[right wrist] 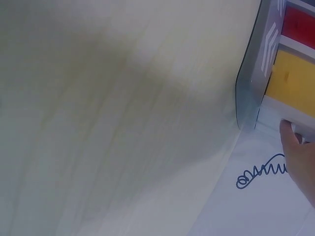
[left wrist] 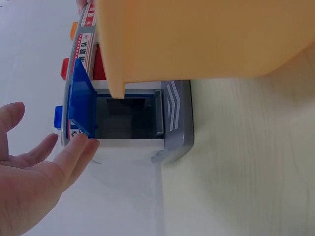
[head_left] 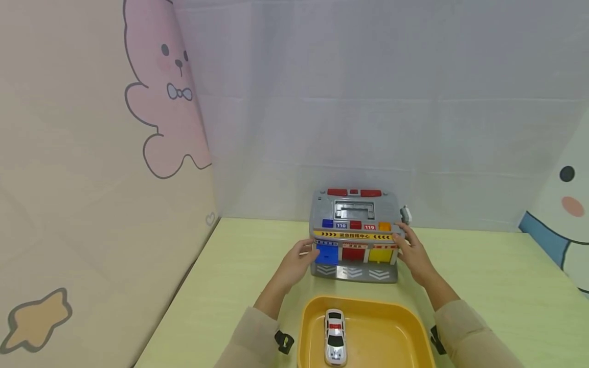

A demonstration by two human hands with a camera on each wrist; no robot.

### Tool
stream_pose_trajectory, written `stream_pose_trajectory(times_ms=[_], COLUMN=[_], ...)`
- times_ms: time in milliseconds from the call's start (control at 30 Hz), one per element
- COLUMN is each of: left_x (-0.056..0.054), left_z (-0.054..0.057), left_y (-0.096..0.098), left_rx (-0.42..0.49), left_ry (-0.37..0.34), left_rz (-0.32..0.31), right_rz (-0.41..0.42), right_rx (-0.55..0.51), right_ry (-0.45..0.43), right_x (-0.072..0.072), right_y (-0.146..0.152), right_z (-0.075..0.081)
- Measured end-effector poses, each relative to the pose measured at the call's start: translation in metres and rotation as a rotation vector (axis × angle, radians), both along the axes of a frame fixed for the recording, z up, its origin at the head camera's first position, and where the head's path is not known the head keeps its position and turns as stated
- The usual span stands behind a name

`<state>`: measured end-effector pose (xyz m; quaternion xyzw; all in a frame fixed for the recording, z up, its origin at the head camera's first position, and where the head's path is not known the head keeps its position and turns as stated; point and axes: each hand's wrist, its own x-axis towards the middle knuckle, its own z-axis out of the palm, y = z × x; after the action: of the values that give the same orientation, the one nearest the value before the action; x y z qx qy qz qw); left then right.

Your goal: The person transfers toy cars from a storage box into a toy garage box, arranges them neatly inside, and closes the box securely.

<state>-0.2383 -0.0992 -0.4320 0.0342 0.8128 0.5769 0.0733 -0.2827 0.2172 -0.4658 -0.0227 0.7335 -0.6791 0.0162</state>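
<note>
A grey toy garage [head_left: 356, 214] stands on the table, with blue, red and yellow doors in a row. In the left wrist view its blue door [left wrist: 82, 101] is swung outward, showing a dark bay [left wrist: 125, 117] behind. My left hand [head_left: 294, 263] is at the garage's left front corner, fingers extended and fingertips right by the blue door's edge. At the other end, my right hand [head_left: 414, 255] holds the right side near the roof edge, thumb in front. The red door [right wrist: 299, 25] and yellow door [right wrist: 293, 81] are down.
A yellow tray [head_left: 382, 304] sits in front of the garage, between the forearms, with a white toy police car [head_left: 335, 340] in it. A small white-grey part [head_left: 406, 214] sticks out at the garage's right. A pale curtain [head_left: 368, 128] hangs behind the table.
</note>
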Motion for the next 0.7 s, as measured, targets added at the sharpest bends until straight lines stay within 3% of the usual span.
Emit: stream_pose_trajectory(times_ms=[367,700], left_x=[0.017,0.045], left_z=[0.001,0.001], left_y=[-0.003,-0.002], left_rx=[-0.034,0.003], left_ry=[-0.002,0.044], left_rz=[-0.031,-0.103], right_rz=[0.003,0.003], right_rx=[-0.01,0.001], right_ry=[-0.004,-0.005], right_x=[-0.001,0.0], right_y=[0.001,0.001], right_z=[-0.001,0.001])
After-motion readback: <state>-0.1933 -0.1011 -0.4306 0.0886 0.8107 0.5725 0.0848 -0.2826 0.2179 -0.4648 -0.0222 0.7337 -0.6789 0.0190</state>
